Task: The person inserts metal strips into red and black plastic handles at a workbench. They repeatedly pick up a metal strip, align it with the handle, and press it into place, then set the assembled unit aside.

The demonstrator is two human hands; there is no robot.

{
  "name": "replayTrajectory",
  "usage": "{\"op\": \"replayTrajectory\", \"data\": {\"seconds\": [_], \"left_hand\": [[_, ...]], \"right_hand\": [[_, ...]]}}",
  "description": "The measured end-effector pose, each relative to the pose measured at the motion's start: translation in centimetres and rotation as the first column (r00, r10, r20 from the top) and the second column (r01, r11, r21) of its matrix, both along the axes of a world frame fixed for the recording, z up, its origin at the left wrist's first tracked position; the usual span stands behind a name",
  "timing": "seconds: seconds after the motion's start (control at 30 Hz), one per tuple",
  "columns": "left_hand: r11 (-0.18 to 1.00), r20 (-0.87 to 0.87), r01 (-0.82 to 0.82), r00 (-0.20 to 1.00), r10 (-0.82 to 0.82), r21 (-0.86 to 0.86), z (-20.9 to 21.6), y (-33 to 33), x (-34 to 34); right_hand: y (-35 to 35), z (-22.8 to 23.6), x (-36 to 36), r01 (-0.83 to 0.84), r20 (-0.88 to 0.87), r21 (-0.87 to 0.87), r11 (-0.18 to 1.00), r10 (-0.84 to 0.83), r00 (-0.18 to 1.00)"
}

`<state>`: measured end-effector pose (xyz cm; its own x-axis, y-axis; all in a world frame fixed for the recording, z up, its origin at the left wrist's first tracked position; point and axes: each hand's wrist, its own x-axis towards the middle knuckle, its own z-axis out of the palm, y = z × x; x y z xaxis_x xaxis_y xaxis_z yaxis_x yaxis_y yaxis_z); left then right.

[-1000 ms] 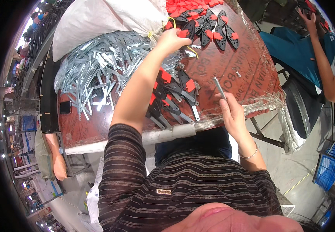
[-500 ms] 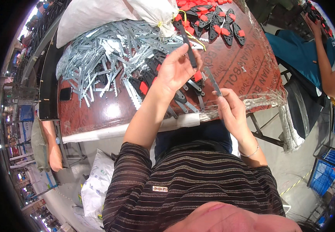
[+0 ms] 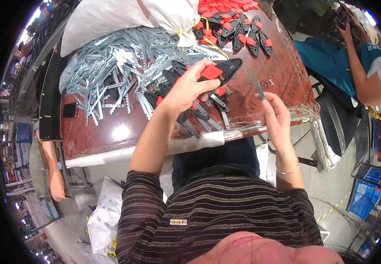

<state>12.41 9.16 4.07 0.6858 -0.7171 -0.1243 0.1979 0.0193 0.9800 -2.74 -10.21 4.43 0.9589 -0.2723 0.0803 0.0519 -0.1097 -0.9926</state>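
My left hand [image 3: 188, 88] holds a black plastic clamp body with a red trigger [image 3: 220, 71] above the brown table [image 3: 111, 127]. My right hand [image 3: 276, 115] pinches a thin flat metal bar [image 3: 256, 84], pointing up and away, just right of the clamp body. The two parts are close but apart. Under my left hand lies a heap of assembled black-and-red clamps with metal bars [image 3: 199, 112].
A large pile of loose metal bars [image 3: 111, 75] covers the table's left, behind it a white sack [image 3: 120, 17]. More black-and-red clamp bodies [image 3: 238, 35] and red parts [image 3: 225, 6] lie far right. A person in a teal top [image 3: 357, 66] works at right; another person's arm [image 3: 52, 171] hangs at left.
My left hand has drawn back from the far heap toward me with a clamp body in it. My right hand has kept the metal bar and shifted slightly.
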Motion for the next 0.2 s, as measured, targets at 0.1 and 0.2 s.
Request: {"op": "replayTrajectory", "data": {"seconds": [0.1, 0.2], "left_hand": [[0.996, -0.013, 0.081, 0.997, -0.081, 0.040, 0.6, 0.9, 0.5], [0.983, 0.000, 0.159, 0.987, -0.160, 0.089, 0.6, 1.6, 1.4]], "right_hand": [[-0.5, 0.5, 0.1, -0.037, -0.012, -0.018, 0.999, 0.037, 0.999], [-0.7, 0.6, 0.0, -0.075, -0.053, -0.037, 0.996, 0.073, 0.996]]}}
